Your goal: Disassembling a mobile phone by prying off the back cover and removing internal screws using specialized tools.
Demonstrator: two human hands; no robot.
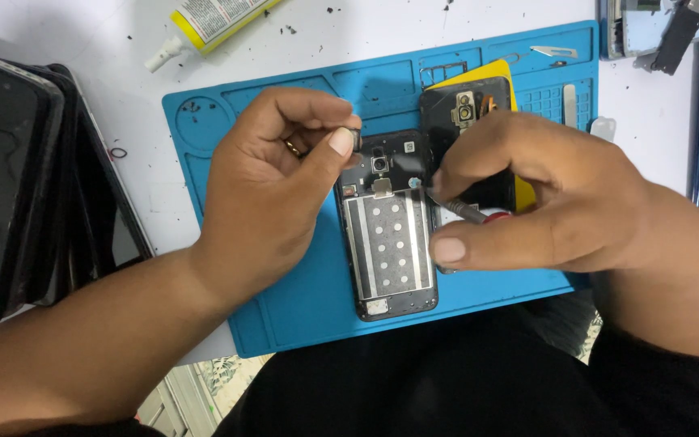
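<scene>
An opened smartphone lies face down at the centre of the blue repair mat. The left hand pinches a small grey part above its top edge. At three o'clock, the right hand grips a red-collared screwdriver, tip touching the phone.

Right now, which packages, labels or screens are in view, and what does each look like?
Glue tube: top left on the table, lying tilted; yellow with a white printed label and white nozzle.
Dark screens: stacked at the left edge, black and glossy, unlit.
Opened phone: on the blue mat between the hands, inside facing up.
</scene>
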